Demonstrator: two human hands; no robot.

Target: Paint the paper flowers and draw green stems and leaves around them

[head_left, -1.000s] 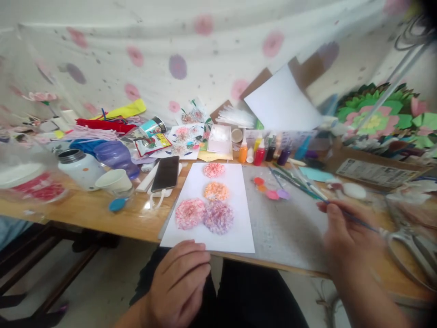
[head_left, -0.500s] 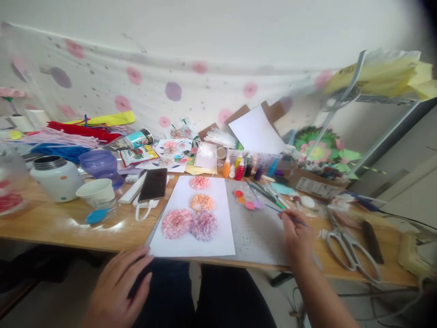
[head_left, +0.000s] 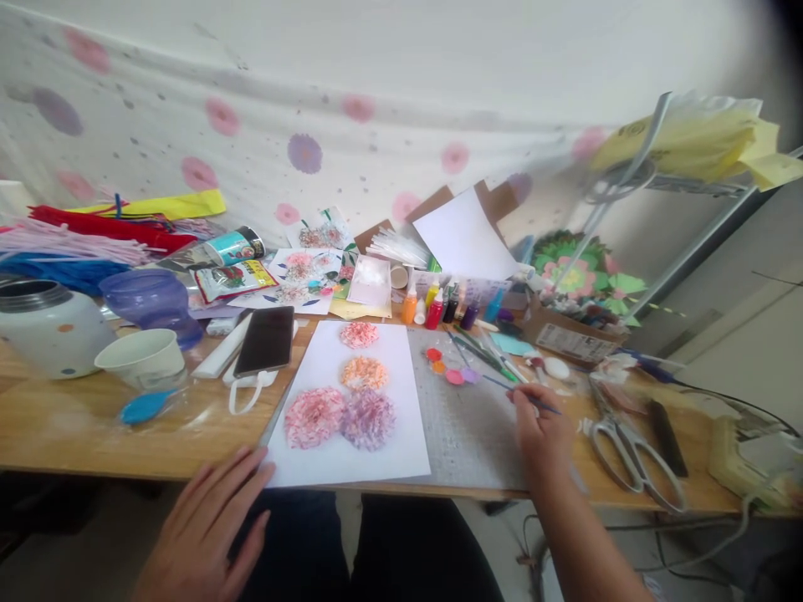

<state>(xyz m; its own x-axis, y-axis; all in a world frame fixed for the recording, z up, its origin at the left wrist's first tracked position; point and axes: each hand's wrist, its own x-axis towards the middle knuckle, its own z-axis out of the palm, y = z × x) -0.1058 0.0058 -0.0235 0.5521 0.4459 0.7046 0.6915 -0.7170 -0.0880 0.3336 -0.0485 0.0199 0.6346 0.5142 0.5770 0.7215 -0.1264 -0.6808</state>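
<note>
A white sheet of paper (head_left: 401, 418) bears several textured flower blooms: a small red-pink one (head_left: 359, 334), an orange one (head_left: 364, 374), a pink one (head_left: 314, 417) and a purple one (head_left: 369, 418). My left hand (head_left: 213, 518) rests at the table edge, fingers stretched out, its fingertips at the sheet's lower left corner. In my right hand (head_left: 539, 426) is a thin blue paintbrush (head_left: 497, 382), pinched between thumb and fingers over the grey mat (head_left: 470, 443). The brush tip points left toward dabs of paint (head_left: 455, 377) in red, orange, pink and purple.
Paint bottles (head_left: 434, 311) stand behind the mat. Large scissors (head_left: 633, 460) lie at the right. On the left are a phone (head_left: 266, 341), a paper cup (head_left: 141, 355), a blue spoon-like piece (head_left: 147, 407), a white jar (head_left: 53, 334) and pipe cleaners (head_left: 69, 242).
The camera view has shifted, so the table's things sit further left, most of all on the left side. Both hands keep nearly the same pose, with the brush still in my right hand.
</note>
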